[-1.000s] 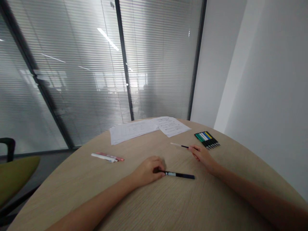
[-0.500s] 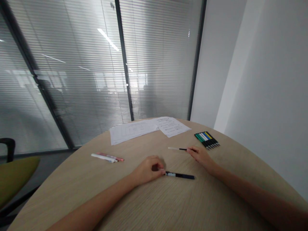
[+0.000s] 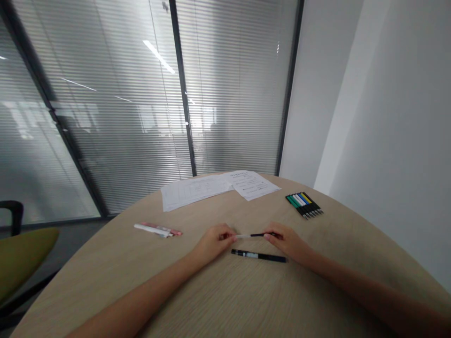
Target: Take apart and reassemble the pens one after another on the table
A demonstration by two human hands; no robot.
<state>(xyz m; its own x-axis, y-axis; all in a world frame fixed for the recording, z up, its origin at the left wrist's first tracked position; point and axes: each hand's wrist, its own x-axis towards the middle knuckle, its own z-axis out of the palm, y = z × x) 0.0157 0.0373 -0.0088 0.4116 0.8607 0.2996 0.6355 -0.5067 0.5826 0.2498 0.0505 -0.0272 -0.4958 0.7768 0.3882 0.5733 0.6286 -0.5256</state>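
1. The left hand (image 3: pixel 215 241) is pinching the pale end of a thin rod (image 3: pixel 251 235).
2. The right hand (image 3: pixel 289 241) is clasping its dark end.
3. The rod is bridging them, near a black pen (image 3: pixel 259 256).

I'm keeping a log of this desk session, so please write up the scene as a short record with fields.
Left hand: pinching the pale end of a thin stick
Right hand: holding the stick's black end
Nearest loose item: black pen, lying on the table on the near side of the stick
Right side: row of pens with black, green, white, blue and yellow parts
Left side: white and pink pens, close together
Far edge: printed papers, overlapping
Beyond table, left: chair, yellow-green seat
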